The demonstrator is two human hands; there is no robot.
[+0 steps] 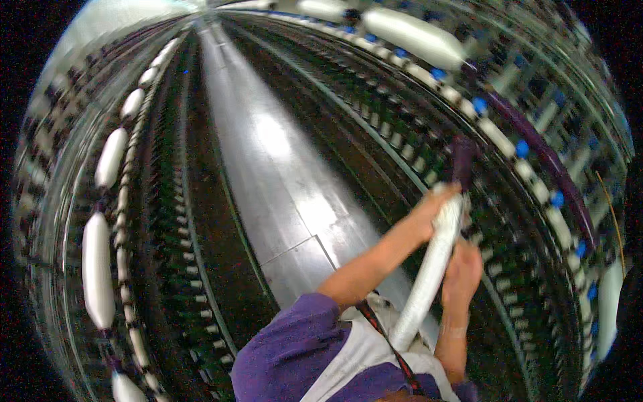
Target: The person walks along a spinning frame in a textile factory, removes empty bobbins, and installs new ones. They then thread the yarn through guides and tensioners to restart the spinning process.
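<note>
Both my hands grip a long white yarn bobbin (429,275) that runs slanted from my chest up toward the machine on the right. Its dark purple tube end (462,161) sticks out at the top. My left hand (432,213) is closed around the bobbin's upper part, just below the purple end. A little lower, my right hand (462,271) clasps the bobbin from the right side. My purple sleeve (295,348) and a light apron (355,355) fill the lower edge. The picture is blurred by motion.
A shiny grey floor aisle (281,167) runs away between two long spinning machines. Full white bobbins hang along the left frame (97,268) and the upper right (415,37). Blue caps (522,149) and small spindles line the right machine (509,221).
</note>
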